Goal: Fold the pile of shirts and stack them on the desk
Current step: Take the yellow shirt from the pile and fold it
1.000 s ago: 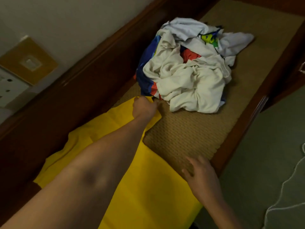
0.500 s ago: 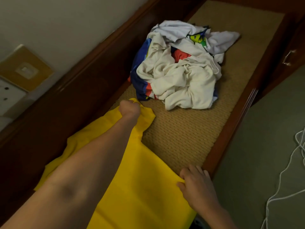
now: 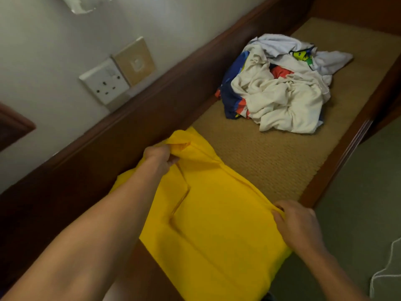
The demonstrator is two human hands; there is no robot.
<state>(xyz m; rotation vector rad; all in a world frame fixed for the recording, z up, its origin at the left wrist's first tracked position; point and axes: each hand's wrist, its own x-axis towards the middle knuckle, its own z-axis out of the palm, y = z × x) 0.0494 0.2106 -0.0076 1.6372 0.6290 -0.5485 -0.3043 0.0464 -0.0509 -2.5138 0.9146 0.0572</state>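
A yellow shirt point(image 3: 217, 224) lies spread on the near end of the table point(image 3: 271, 161), and part of it hangs over the near edge. The left hand point(image 3: 159, 156) has its grip closed on a bunched corner of the shirt by the back edge, with the fingers curled round the cloth. The right hand point(image 3: 297, 222) pinches the opposite side of the shirt at the front edge. The pile of shirts point(image 3: 280, 90), white and coloured ones crumpled together, sits towards the far end, well apart from the yellow one. No folded stack is visible. The task seems to be at an early stage: this shirt is only partly folded, and the whole pile is left.
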